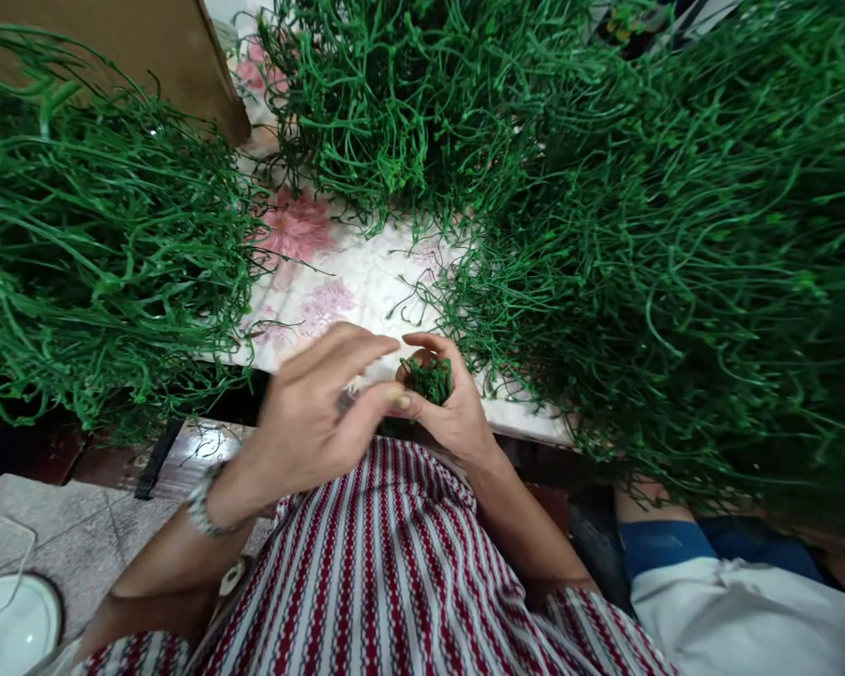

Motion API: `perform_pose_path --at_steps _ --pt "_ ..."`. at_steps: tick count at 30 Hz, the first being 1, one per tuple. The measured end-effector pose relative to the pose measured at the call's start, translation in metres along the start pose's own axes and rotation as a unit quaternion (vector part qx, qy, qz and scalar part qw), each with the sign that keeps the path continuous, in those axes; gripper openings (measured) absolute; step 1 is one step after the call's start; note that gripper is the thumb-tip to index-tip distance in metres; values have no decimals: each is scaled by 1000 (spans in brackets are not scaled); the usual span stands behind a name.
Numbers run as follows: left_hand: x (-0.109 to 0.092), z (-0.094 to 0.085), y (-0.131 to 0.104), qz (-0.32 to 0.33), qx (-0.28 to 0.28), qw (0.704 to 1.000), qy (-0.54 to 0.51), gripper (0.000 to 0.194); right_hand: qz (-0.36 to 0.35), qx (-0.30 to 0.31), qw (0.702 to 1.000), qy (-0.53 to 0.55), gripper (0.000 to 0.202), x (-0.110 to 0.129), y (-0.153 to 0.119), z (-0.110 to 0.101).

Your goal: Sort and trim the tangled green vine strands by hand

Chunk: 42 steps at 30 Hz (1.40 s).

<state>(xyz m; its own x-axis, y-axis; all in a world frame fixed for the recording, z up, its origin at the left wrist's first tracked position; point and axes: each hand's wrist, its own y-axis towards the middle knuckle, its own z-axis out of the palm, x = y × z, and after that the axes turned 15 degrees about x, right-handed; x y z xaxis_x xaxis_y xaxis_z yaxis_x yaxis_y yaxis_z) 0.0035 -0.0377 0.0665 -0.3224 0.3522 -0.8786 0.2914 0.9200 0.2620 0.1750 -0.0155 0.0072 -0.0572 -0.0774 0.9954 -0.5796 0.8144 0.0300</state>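
My right hand (457, 404) is curled around a small bundle of green stems (429, 379), whose ends show between thumb and fingers. Close against it on the left is my left hand (316, 404), a little blurred, wearing a beaded bracelet on the wrist. Its fingers reach over toward the bundle and stand apart from the thumb, whose tip meets my right thumb. Both hands are above the near edge of the table. Just beyond them, loose thin stems (493, 291) spill from the large heap on the right.
A flower-patterned tablecloth (366, 272) shows between heaps of curly green stems at left (105, 253), back (394, 103) and right (732, 263). A brown panel (155, 56) stands at the back left. Another person's leg in blue and white clothing (676, 554) is at right.
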Motion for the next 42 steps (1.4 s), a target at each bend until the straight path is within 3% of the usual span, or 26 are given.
perform_pose_path --at_steps 3,7,11,17,22,31,36,42 --pt "13 27 11 -23 94 995 28 29 -18 -31 994 -107 59 2 -2 2" --pt "26 44 14 -45 83 994 -48 14 -14 -17 991 -132 61 0 -5 2" --pt "31 41 5 -68 72 981 -165 19 -6 12 998 -54 67 -3 -8 -1" --pt "34 37 -5 -74 56 970 -226 19 -18 49 997 60 63 -6 -9 -3" --pt "41 40 -8 -68 38 962 -262 31 -13 21 998 58 52 -14 -11 -1" --pt "45 41 -5 -42 59 972 -224 21 -5 29 997 69 54 -6 -14 -1" --pt "44 42 -4 -72 65 961 -260 30 -4 -10 999 50 57 -8 -15 1" --pt "46 37 -1 -53 77 966 -239 26 7 -9 994 109 48 -5 -13 6"
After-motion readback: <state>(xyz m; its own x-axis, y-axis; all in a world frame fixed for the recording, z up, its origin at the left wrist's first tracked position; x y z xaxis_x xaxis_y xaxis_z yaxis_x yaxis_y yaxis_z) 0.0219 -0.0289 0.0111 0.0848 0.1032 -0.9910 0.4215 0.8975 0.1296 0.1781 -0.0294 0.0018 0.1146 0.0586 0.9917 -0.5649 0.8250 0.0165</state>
